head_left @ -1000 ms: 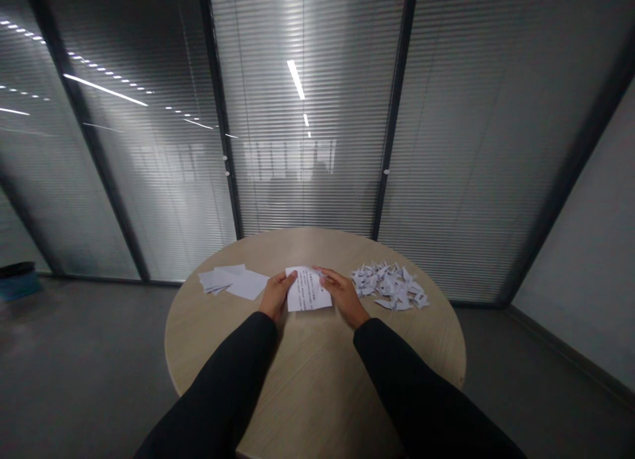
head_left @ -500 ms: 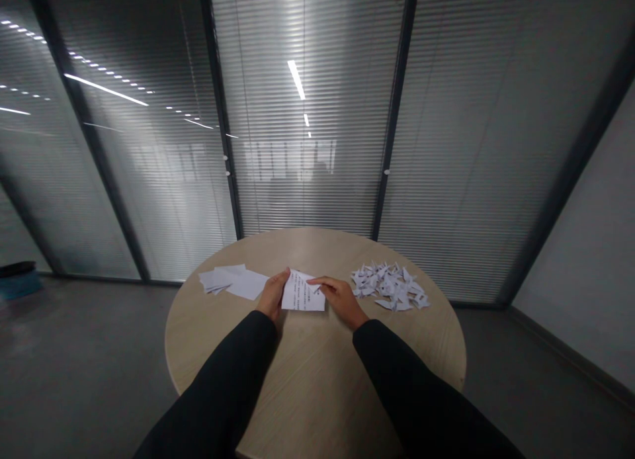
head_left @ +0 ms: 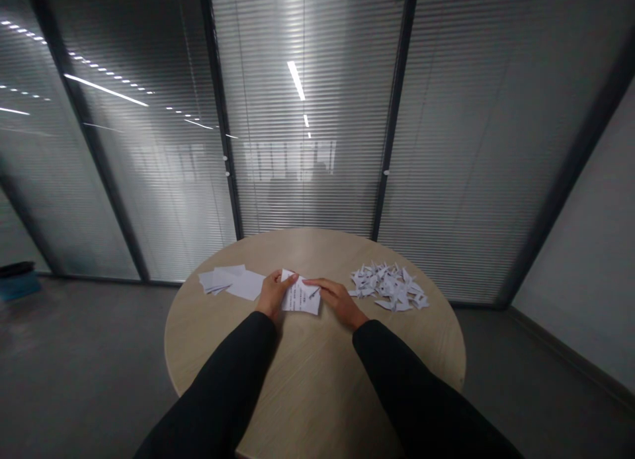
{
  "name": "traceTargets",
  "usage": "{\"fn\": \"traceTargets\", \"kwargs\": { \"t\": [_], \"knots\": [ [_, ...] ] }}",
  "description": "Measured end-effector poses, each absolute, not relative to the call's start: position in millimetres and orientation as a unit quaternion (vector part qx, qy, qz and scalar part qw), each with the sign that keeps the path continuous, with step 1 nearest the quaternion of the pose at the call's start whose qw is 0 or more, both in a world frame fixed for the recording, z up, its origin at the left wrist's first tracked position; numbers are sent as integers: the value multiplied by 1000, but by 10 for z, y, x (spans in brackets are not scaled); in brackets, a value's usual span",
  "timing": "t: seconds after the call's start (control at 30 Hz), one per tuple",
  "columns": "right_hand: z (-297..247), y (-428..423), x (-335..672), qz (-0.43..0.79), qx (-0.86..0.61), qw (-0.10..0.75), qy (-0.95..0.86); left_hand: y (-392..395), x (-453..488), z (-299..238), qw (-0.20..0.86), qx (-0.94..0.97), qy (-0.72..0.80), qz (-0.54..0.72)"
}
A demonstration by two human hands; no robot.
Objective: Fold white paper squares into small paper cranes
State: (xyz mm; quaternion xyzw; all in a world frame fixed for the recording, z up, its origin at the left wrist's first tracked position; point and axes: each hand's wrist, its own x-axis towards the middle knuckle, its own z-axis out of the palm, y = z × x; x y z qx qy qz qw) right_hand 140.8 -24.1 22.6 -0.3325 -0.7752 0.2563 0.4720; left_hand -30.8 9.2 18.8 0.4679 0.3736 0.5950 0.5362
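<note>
Sheet (head_left: 300, 300) has edged left, between left hand (head_left: 272, 296) and right hand (head_left: 342, 305).

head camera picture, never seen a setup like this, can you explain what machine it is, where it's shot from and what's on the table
There is no machine here: these are a person's two bare hands in dark sleeves. One camera worn on the head takes every picture, looking forward and down.

The left hand holds a printed paper sheet by its left side. The fingers of the right hand touch its upper right part, where a corner seems folded over.

On the round wood-look table, overlapping white paper sheets lie to the left, and a jumbled pile of pointed paper pieces to the right. Behind stand glass panels with blinds.
</note>
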Motion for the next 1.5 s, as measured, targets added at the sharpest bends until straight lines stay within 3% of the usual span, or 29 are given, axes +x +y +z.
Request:
{"fn": "traceTargets", "kwargs": {
  "t": [0.13,0.23,0.67,1.5],
  "knots": [
    [174,-182,1395,405,-372,501,-668,116,-310,177,508,506,376,587],
    [109,-113,1382,438,-390,477,-655,130,-304,164,492,530,377,579],
    [-16,-12,1402,438,-381,461,-671,106,-289,151,431,572,415,561],
    [-55,10,1417,431,-413,435,-675,-40,-217,259,462,568,400,551]
  ]
}}
